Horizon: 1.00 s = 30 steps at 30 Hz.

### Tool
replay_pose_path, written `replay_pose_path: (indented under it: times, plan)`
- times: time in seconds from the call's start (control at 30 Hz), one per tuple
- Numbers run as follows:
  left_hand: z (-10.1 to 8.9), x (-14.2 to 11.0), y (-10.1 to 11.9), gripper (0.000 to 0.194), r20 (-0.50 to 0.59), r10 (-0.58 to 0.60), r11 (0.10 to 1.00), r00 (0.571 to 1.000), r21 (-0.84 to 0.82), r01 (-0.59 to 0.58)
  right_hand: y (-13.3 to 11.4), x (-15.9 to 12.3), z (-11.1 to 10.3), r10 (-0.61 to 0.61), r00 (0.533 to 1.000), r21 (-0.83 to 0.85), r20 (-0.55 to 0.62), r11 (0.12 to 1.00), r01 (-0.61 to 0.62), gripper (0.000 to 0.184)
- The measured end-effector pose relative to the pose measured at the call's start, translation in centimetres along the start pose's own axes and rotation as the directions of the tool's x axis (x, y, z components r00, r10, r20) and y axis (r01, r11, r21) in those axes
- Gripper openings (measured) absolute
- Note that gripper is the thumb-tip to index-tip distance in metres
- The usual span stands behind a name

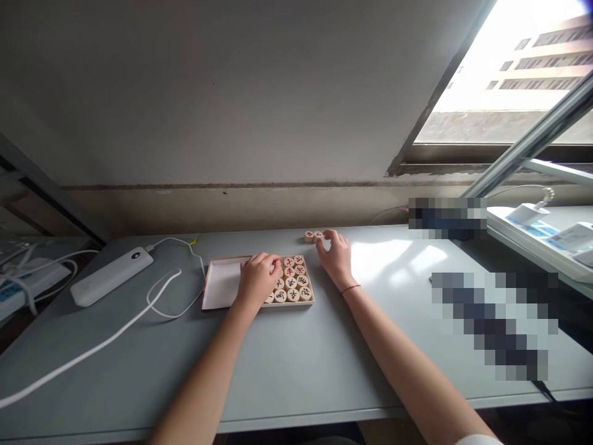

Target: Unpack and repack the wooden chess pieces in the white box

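Observation:
A shallow cardboard box (221, 307) lies on the desk, its white left part bare. Round wooden Chinese chess pieces (291, 282) fill its right part in rows, with red characters on the far ones and black on the near ones. My left hand (260, 275) rests over the middle of the box, fingers curled in and thumb bent; whatever they pinch is hidden. Beyond the box's far right corner stand small stacks of chess pieces (309, 236) with red characters. Beside them my right hand (336, 253) has thumb and forefinger curved and apart, close to the right-hand stack.
A white power bank (111, 277) and a looping white cable (115, 337) lie at the left of the grey desk (296, 371). Blurred-out dark items (493, 324) occupy the right side. Power strips sit at both sides, and a wall (259, 210) bounds the back.

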<state>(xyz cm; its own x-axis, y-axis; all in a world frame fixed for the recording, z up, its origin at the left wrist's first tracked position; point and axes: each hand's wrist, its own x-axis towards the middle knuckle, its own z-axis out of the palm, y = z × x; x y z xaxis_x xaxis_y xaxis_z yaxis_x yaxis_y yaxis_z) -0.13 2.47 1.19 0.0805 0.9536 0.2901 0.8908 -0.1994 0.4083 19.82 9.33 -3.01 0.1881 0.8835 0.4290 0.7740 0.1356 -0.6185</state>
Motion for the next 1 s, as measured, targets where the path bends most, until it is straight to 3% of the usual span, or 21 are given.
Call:
replay_pose_path:
  times: [0.13, 0.2, 0.37, 0.53, 0.6, 0.67, 0.73, 0.8, 1.0]
  plan:
    - [0.1, 0.8, 0.7, 0.033, 0.154, -0.011, 0.989, 0.988, 0.144, -0.011, -2.0, -2.6, -1.0, -0.026, 0.972, 0.173, 0.234, 0.985, -0.015, 0.024]
    - [0.4, 0.9, 0.9, 0.039, 0.186, -0.022, 0.981, 0.982, 0.191, -0.014, -2.8, -3.4, -1.1, -0.007, 0.960, 0.214, 0.279, 0.975, -0.055, 0.026]
    - [1.3, 0.6, 1.4, 0.037, 0.147, -0.020, 0.979, 0.989, 0.204, -0.011, -3.4, -3.7, -0.6, -0.030, 0.969, 0.247, 0.246, 0.968, -0.033, 0.026]
    - [1.3, 0.8, 1.6, 0.023, 0.106, -0.034, 0.994, 0.994, 0.105, 0.023, -3.2, -3.6, -0.5, -0.029, 0.974, 0.261, 0.224, 0.965, -0.031, 0.027]
    - [1.2, 0.9, 1.7, 0.017, 0.037, -0.021, 0.997, 0.999, 0.074, 0.019, -3.3, -3.6, -0.7, -0.054, 0.987, 0.278, 0.150, 0.960, 0.010, 0.022]
    - [1.0, 0.8, 1.8, 0.014, -0.068, 0.000, 0.999, 0.998, 0.039, 0.003, -3.6, -3.7, -0.9, -0.158, 0.985, 0.316, 0.069, 0.940, 0.128, 0.014]
    - [0.6, 0.7, 2.1, 0.012, -0.154, -0.003, 0.999, 0.988, -0.038, -0.003, -3.9, -3.9, -1.2, -0.322, 0.946, 0.367, 0.029, 0.884, 0.290, 0.017]
    - [0.2, 0.6, 2.3, 0.011, -0.163, -0.039, 0.982, 0.986, -0.188, 0.008, -4.3, -4.2, -1.4, -0.439, 0.898, 0.399, 0.010, 0.825, 0.399, 0.026]
    - [-0.2, 0.0, 2.2, 0.026, 0.014, -0.210, 0.735, 0.978, -0.657, 0.167, -5.1, -4.7, -1.8, -0.493, 0.869, 0.359, -0.046, 0.804, 0.475, 0.017]
